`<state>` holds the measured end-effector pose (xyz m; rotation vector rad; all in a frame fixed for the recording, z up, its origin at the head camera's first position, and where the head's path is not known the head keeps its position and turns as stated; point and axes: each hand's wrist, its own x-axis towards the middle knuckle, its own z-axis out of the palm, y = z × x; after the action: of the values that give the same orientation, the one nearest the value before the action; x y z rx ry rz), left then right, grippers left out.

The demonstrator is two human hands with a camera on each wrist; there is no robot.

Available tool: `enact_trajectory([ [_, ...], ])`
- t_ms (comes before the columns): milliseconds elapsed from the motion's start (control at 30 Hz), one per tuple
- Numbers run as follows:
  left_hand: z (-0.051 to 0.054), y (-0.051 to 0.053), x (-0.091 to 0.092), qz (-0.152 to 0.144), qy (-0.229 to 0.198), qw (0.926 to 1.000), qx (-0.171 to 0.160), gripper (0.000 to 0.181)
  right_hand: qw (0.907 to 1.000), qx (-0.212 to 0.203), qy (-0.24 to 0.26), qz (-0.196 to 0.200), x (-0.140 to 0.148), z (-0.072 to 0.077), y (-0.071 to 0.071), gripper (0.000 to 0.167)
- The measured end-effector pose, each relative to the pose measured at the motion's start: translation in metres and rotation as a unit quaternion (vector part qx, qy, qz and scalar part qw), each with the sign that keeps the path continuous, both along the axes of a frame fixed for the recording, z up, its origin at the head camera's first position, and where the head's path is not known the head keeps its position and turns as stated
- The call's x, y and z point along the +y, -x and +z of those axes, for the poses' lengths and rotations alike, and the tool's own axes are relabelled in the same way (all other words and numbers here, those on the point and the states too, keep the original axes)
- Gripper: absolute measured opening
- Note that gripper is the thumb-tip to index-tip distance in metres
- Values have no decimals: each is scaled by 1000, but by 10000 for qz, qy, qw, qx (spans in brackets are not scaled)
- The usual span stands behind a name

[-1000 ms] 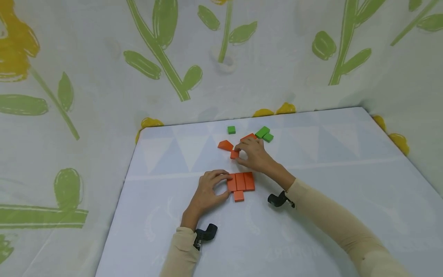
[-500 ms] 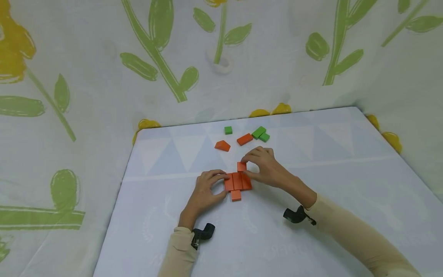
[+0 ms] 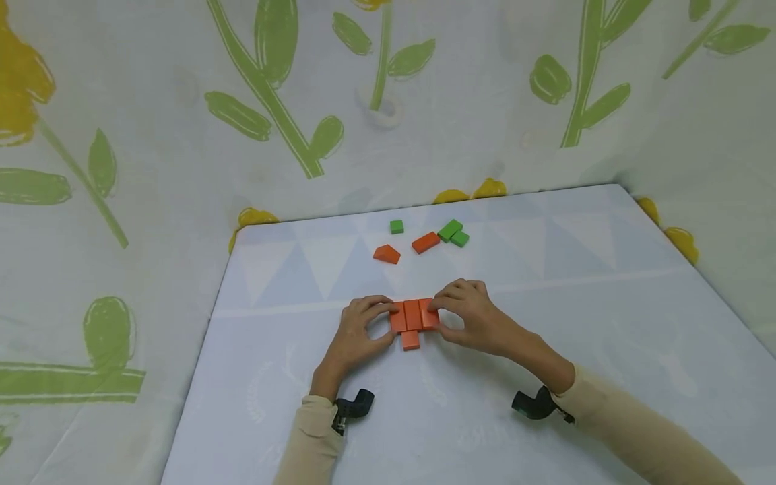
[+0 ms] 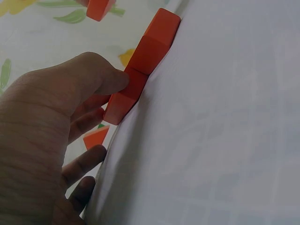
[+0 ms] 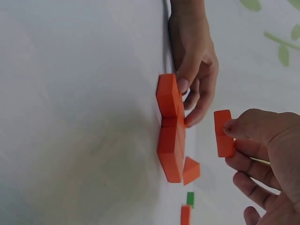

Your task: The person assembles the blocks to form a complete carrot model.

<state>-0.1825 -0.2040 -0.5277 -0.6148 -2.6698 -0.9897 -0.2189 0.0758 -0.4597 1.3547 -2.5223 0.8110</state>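
Observation:
Three flat orange blocks (image 3: 412, 314) stand side by side in a row on the table, and a smaller orange block (image 3: 411, 340) juts out from the row's near side. My left hand (image 3: 359, 333) holds the leftmost block of the row between thumb and fingers. In the right wrist view, my right hand (image 5: 269, 157) pinches a small orange block (image 5: 224, 133) by its ends, raised off the table. From the head view, that hand (image 3: 475, 316) is over the right end of the row. Whether the held block touches the row is hard to tell.
Farther back on the table lie an orange block with slanted sides (image 3: 386, 254), an orange rectangular block (image 3: 426, 242), a green block (image 3: 397, 227) and two more green blocks (image 3: 450, 230) touching each other. A flower-printed cloth (image 3: 182, 162) hangs behind the table (image 3: 291, 431).
My right hand has picked up the small orange block from near the slanted one and carried it toward me, over the row's right end. The left hand stays at the row's left side.

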Motion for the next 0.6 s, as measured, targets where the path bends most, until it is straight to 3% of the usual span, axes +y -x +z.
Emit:
enact_trajectory([
  [600, 1, 1, -1, -30, 20, 10000, -58, 39, 9993, 252, -200, 167, -3, -22, -16, 28],
])
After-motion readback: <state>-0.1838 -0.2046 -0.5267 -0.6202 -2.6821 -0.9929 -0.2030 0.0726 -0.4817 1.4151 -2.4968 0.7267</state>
